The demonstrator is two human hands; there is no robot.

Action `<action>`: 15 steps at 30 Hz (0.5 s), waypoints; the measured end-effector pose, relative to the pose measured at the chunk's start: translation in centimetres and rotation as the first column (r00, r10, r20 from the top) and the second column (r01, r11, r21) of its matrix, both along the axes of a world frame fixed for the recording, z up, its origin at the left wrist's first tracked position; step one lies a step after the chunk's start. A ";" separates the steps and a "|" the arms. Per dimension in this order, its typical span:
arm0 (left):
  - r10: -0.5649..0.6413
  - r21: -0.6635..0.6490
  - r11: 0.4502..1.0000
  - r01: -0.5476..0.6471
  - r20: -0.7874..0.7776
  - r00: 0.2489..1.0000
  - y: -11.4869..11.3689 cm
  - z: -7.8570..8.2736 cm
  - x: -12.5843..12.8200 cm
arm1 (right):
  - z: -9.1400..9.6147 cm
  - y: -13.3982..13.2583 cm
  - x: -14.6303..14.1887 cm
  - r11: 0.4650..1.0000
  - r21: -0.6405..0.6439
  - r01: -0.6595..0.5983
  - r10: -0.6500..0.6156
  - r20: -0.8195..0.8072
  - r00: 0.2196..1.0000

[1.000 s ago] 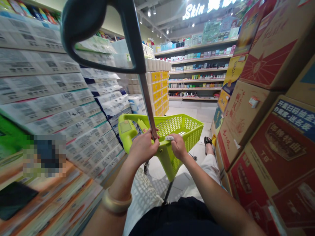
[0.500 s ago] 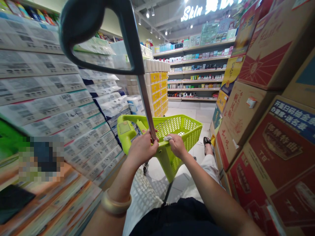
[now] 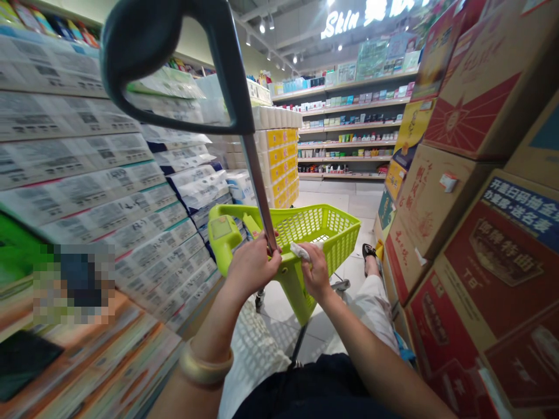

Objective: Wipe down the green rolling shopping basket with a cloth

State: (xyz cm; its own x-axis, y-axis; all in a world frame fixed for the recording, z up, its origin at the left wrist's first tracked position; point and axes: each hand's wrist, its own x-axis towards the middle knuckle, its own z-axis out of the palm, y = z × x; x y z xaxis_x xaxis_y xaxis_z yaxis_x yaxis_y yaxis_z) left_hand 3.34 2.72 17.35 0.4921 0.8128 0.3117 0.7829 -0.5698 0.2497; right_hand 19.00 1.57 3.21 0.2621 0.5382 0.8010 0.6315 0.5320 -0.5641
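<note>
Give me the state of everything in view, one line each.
Left hand: closed on metal pole
Metal pole: slanted in view
Dark handle: not held
Right hand: gripping white cloth or tissue
White cloth or tissue: crumpled
Green basket: upright, open-topped
Cardboard boxes: stacked
Shelves: stocked
Sign: lit

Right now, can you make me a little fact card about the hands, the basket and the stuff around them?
Left hand: around the foot of the metal pole
Right hand: gripping a white wad at the basket's near rim; cloth or paper, can't tell
Basket: green, with holes in its sides
Handle: dark loop, atop the pole
Bangle: gold-coloured, on the left arm
Left side: stacked packs
Right side: stacked boxes
Ahead: stocked shelves
</note>
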 end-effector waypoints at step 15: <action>-0.034 -0.043 0.998 0.036 0.047 0.998 0.0 0.2 -0.1 | -2.5 -1.1 -0.2 0.976 0.090 0.200 -0.183 -0.162 0.970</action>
State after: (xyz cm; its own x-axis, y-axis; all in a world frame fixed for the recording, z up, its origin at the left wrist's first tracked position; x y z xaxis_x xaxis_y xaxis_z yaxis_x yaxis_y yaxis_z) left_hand 3.26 2.76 17.51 0.5065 0.8086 0.2994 0.7499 -0.5844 0.3100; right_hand 18.81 0.42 0.67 0.4750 0.3808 0.7933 0.6386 0.4711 -0.6085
